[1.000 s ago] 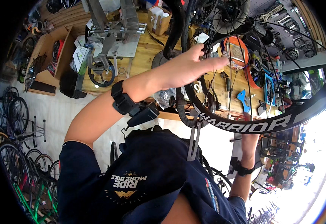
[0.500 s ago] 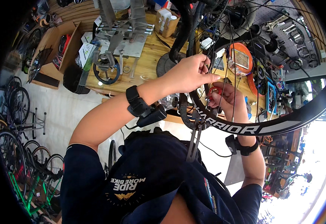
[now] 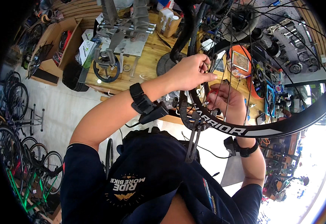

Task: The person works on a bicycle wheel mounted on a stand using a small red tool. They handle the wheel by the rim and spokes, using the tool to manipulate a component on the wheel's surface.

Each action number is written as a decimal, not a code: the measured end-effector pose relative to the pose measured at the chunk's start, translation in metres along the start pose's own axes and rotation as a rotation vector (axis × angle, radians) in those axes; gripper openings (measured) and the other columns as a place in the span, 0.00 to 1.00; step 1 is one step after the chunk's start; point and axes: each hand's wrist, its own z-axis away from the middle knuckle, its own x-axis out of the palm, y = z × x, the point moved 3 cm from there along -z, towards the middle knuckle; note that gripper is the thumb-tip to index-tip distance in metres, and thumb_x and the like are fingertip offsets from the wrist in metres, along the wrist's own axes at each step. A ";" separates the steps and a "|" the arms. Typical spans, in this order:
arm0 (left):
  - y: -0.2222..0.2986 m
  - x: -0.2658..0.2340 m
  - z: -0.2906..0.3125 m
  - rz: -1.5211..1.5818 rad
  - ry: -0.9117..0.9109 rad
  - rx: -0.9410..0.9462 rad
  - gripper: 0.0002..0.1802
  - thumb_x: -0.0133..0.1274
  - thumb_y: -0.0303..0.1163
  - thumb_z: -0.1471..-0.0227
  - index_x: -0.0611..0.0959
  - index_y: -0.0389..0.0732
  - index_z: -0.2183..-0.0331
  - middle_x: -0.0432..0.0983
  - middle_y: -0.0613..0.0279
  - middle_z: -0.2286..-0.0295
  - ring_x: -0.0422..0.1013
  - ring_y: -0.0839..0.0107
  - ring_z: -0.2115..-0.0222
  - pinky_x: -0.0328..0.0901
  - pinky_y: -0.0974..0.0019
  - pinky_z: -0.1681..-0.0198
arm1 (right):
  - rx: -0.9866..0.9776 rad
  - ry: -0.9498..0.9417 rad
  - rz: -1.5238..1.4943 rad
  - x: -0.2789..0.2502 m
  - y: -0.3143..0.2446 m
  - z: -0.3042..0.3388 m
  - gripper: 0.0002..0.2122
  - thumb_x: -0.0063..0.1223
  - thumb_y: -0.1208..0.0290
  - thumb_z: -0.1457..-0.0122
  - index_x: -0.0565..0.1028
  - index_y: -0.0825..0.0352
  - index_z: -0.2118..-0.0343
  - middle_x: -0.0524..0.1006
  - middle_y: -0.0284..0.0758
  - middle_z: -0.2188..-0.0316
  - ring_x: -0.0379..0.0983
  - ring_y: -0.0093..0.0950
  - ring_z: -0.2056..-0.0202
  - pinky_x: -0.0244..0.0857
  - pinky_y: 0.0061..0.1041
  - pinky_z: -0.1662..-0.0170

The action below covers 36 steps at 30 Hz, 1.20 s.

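Note:
A bicycle wheel with a black rim (image 3: 263, 131), white lettering and thin dark spokes (image 3: 228, 89) stands in a truing stand (image 3: 187, 112). My left hand (image 3: 194, 72) is at the wheel's left side, fingers curled and thumb stretched along the spokes; what its fingertips pinch, if anything, is hidden. Just below and to the right, my right hand (image 3: 230, 102) reaches in among the spokes near the inner edge of the rim. It grips a small red spoke wrench (image 3: 213, 91), partly covered by the fingers.
A wooden workbench (image 3: 148, 71) carries a second metal stand (image 3: 107, 65), a cardboard box (image 3: 168, 22) and an orange round container (image 3: 240, 61). Tools hang on a pegboard (image 3: 282, 22) at the right. Bicycles (image 3: 28, 164) stand at the left.
The wheel has turned, its rim lettering sliding left behind the stand. My right hand has shifted slightly with the red wrench. My left hand has barely moved.

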 end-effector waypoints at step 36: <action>-0.006 0.000 -0.001 0.081 -0.027 0.023 0.25 0.67 0.35 0.51 0.73 0.33 0.58 0.72 0.65 0.69 0.71 0.79 0.69 0.69 0.73 0.64 | -0.371 0.087 0.616 0.021 -0.005 -0.009 0.15 0.68 0.69 0.49 0.76 0.74 0.65 0.76 0.34 0.80 0.70 0.23 0.79 0.65 0.25 0.74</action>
